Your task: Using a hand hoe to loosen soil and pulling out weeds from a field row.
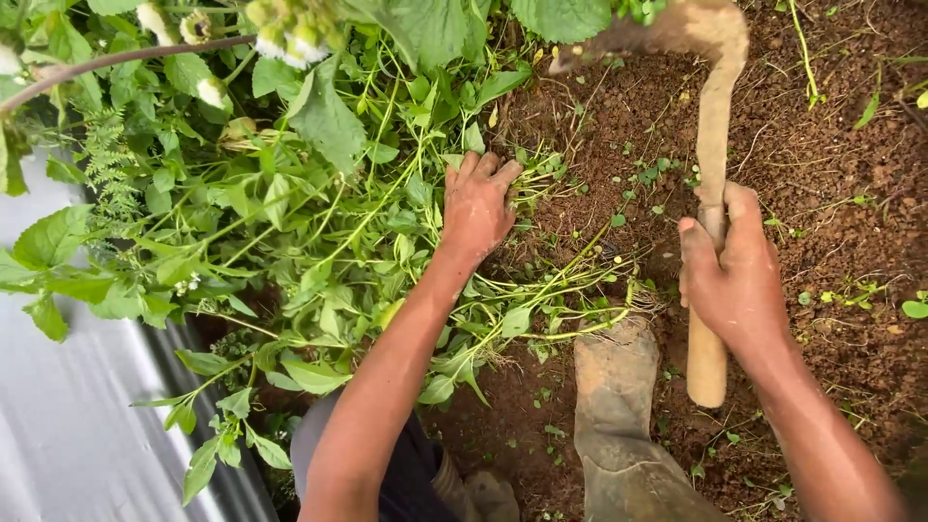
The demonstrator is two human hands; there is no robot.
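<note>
Right hand (pixel 737 280) clenched around a soil-caked, pale wooden-handled hoe (pixel 712 164); long axis runs near vertical, blade end pointing away from the person, butt just below the fist. Left hand (pixel 476 205) open, pressed flat on uprooted green leafy weeds (pixel 329 242). Surface: bare reddish-brown soil (pixel 831 155). Muddy boot (pixel 619 406) between both hands.

My left hand (pixel 477 208) reaches forward on a straight, bare arm, palm down, fingers together and slightly bent. My right hand (pixel 732 274) is curled into a closed grip, thumb uppermost, forearm angled in from the lower right.
</note>
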